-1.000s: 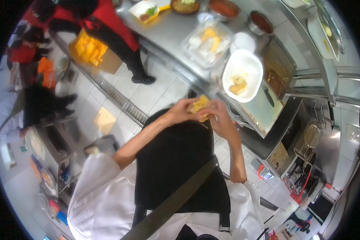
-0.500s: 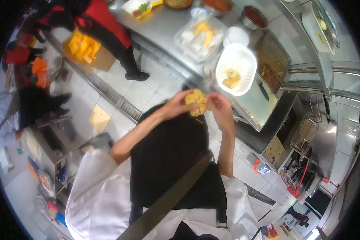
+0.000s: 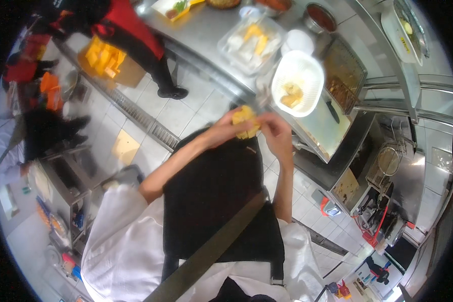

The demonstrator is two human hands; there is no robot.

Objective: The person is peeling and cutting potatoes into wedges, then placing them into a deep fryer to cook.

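A lumpy yellow piece of food (image 3: 243,117) is held in front of my black apron, near the counter's edge. My left hand (image 3: 226,131) grips it from the left, the thumb lying across its face. From the right, my right hand (image 3: 278,134) pinches at its edge with bent fingers; the fingertips are partly hidden. Similar yellow pieces (image 3: 291,95) lie in a white perforated plastic basket (image 3: 314,80) on the counter, just beyond my right hand.
A clear plastic tub (image 3: 228,59) with white and yellow contents stands behind the basket. A knife (image 3: 332,111) rests on a light cutting board (image 3: 332,136) to the right. Across the aisle, a person in a red apron (image 3: 136,30) stands beside a cardboard box (image 3: 131,75) with yellow cartons.
The piece of food has turned in my hands and risen slightly. My left thumb now lies further across it. My right hand stays at its right edge.
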